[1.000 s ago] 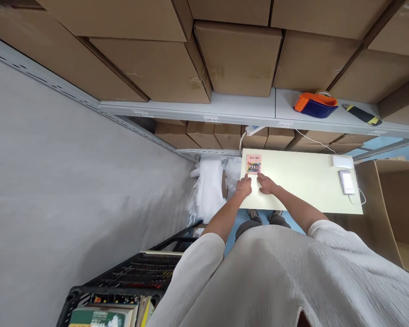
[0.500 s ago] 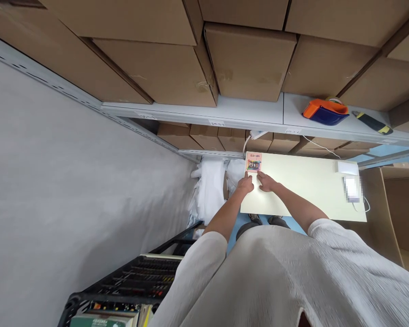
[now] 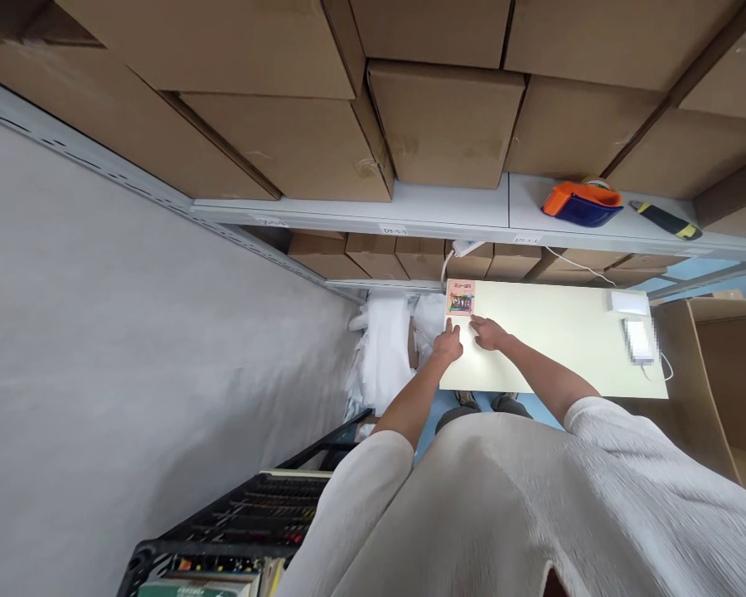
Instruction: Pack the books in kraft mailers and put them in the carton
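Observation:
A small pink book [image 3: 460, 297] with a colourful picture on its cover lies flat at the far left corner of the pale table [image 3: 553, 340]. Just below its lower left edge is my left hand [image 3: 449, 342], with the index finger stretched toward the book and the thumb apart. My right hand [image 3: 488, 333] rests by the lower right corner, its index finger pointing at the book and its thumb spread. Neither hand holds anything. Whether the fingertips touch the book's edge is hard to tell.
Cardboard boxes [image 3: 444, 124] fill the shelf [image 3: 448, 207] above. On it lie an orange and blue tape dispenser [image 3: 583, 204] and a utility knife [image 3: 666, 220]. A white device [image 3: 639, 342] sits on the table's right. A black crate [image 3: 224, 531] holds books; an open carton [image 3: 709, 356] stands right.
My left fingertips have drawn back slightly from the book's lower edge. The right hand stays near the corner. The whole view has shifted a little.

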Demonstrator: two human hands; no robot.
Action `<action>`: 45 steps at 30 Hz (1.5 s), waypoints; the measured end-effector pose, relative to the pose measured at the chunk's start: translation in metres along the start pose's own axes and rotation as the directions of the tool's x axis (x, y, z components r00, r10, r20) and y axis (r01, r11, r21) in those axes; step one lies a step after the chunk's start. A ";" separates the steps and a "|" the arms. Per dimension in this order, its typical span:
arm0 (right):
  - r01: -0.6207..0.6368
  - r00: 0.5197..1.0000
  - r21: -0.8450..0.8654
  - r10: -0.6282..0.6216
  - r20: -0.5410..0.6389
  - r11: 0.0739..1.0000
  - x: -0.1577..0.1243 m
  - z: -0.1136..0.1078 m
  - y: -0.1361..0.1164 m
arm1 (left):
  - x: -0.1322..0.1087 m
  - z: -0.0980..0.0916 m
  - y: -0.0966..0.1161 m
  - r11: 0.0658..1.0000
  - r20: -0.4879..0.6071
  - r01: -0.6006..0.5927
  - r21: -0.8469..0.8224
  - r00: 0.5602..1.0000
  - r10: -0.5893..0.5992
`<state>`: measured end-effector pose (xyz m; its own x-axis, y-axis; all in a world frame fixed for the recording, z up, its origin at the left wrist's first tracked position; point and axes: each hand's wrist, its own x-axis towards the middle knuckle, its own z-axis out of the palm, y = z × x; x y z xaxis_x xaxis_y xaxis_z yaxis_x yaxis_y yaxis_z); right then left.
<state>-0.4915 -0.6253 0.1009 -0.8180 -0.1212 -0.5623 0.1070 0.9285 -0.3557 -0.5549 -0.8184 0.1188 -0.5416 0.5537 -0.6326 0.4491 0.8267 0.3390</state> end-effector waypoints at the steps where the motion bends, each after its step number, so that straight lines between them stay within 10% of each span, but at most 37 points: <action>1: -0.008 1.000 0.006 0.008 -0.020 1.000 -0.008 0.001 0.003 | -0.003 0.001 0.001 1.000 0.011 -0.003 0.011 1.000 0.003; 13: -0.214 0.875 0.245 0.297 -0.383 0.946 -0.162 -0.026 0.121 | -0.012 -0.009 0.082 0.976 -0.081 -0.206 0.074 0.974 0.212; 23: -0.137 0.413 0.213 0.251 -0.875 0.967 -0.243 -0.180 0.206 | -0.003 -0.029 0.189 0.940 -0.192 -0.332 0.079 0.920 0.341; 27: -0.209 0.316 0.179 0.239 -0.918 0.961 -0.254 -0.245 0.243 | -0.002 -0.023 0.220 0.935 -0.256 -0.346 0.073 0.900 0.353; 34: -0.245 0.402 0.121 0.214 -0.890 0.962 -0.236 -0.301 0.290 | 0.000 0.005 0.258 0.953 -0.315 -0.302 0.028 0.902 0.295; 45: -0.188 0.479 0.068 0.152 -0.865 0.980 -0.247 -0.289 0.292 | 0.003 0.034 0.288 0.973 -0.238 -0.231 0.003 0.945 0.225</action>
<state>-0.4210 -0.2226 0.3517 -0.8643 0.3863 0.3221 0.2968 0.9088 -0.2934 -0.4032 -0.5822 0.1904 -0.5798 0.7333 -0.3551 0.5641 0.6758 0.4745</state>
